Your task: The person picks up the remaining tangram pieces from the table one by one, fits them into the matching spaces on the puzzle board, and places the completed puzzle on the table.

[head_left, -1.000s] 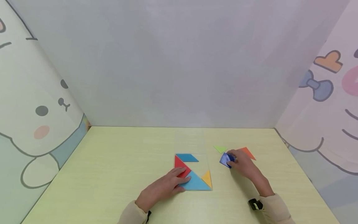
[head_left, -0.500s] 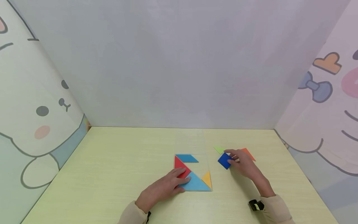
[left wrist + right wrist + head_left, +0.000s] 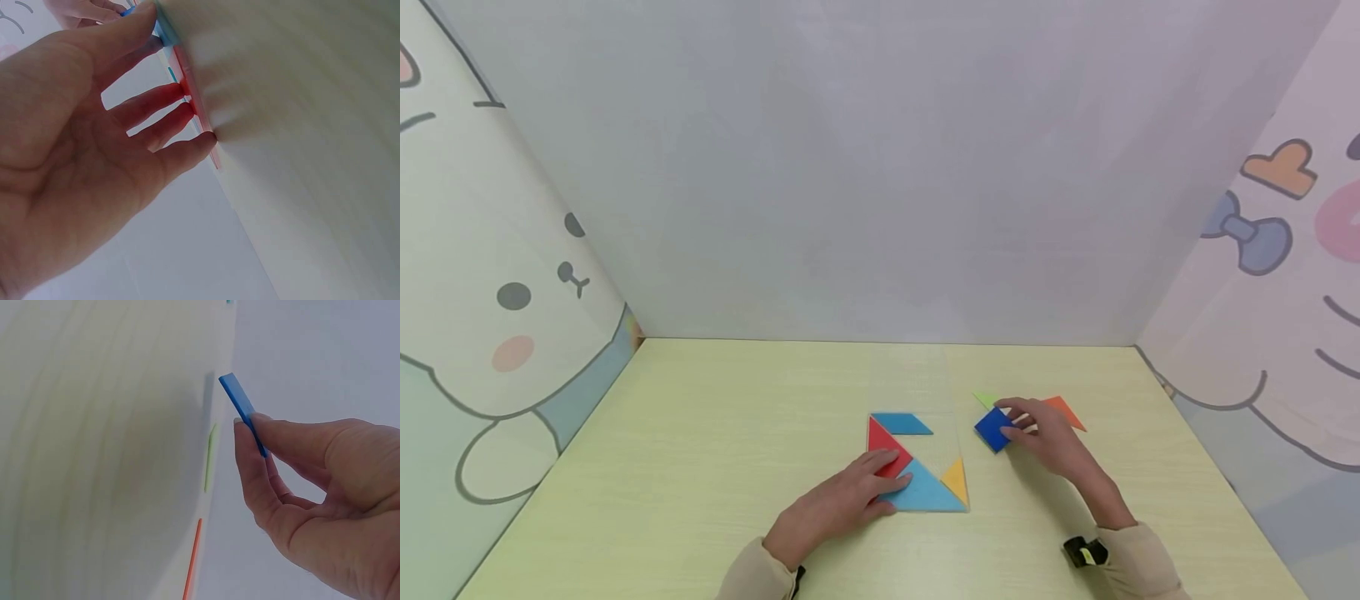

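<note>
My right hand (image 3: 1052, 437) pinches a dark blue square tangram piece (image 3: 993, 430) between thumb and fingers. In the right wrist view the square (image 3: 240, 403) is tilted and raised off the table. My left hand (image 3: 838, 500) rests its spread fingers on a red triangle (image 3: 882, 435) and a light blue triangle (image 3: 928, 492). These two lie edge to edge, partly covered by the fingers. Behind them is a blue parallelogram-like piece (image 3: 901, 423), and a yellow triangle (image 3: 956, 479) lies at the right. All four pieces lie inside a faint clear rectangular outline (image 3: 910, 375).
A light green triangle (image 3: 983, 399) lies just behind the square, partly hidden by it. An orange triangle (image 3: 1066, 412) is on the table behind my right hand, which covers part of it. A pale wall (image 3: 880, 208) rises at the back of the wooden table (image 3: 700, 433), with cartoon-printed panels at both sides.
The square has turned from a glossy tilted view to its plain dark blue face and shifted slightly left with my right hand. It now covers more of the green triangle. My left hand stays put.
</note>
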The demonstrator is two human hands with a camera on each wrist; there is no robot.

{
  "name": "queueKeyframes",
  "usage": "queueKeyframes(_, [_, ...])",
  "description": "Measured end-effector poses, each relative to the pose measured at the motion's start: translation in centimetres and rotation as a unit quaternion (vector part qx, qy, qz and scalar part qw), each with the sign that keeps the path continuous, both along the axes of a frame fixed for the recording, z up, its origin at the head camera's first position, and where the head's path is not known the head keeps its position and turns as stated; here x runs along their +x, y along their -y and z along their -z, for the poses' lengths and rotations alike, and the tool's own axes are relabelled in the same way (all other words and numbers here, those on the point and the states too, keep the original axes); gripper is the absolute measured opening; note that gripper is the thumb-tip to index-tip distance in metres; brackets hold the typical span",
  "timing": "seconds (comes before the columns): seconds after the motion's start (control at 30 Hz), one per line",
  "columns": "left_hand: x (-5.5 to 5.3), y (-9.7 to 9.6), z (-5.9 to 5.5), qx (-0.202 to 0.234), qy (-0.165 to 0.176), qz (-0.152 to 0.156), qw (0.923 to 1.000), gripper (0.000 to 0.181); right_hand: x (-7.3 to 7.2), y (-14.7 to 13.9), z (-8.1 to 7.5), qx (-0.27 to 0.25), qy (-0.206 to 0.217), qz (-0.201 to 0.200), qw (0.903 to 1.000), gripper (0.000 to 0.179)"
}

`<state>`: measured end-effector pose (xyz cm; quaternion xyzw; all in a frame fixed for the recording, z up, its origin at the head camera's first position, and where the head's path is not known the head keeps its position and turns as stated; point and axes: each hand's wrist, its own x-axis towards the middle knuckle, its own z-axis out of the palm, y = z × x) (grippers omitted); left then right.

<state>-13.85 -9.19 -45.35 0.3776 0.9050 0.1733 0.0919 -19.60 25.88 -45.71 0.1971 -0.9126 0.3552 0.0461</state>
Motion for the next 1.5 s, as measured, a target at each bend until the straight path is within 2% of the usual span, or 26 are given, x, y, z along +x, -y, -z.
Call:
queueKeyframes(0.63, [0.0, -0.1, -0.1, -0.001, 0.008, -0.002, 1.0000, 0.049, 0.4, 1.8, 0.1, -0.033, 0.033, -0.014, 0.9988, 0.036])
queueKeyframes(1.07, [-0.1, -0.3, 0.0, -0.027, 0.015, -0.017, 0.9994, 0.052, 0.2, 3.6, 0.5, -0.051, 0.050, -0.024, 0.9972, 0.037])
queueKeyframes(1.5, [-0.1, -0.4, 0.0, -0.031, 0.010, -0.018, 0.9993, 0.051, 0.3, 5.2, 0.7, -0.061, 0.057, -0.057, 0.9949, 0.034])
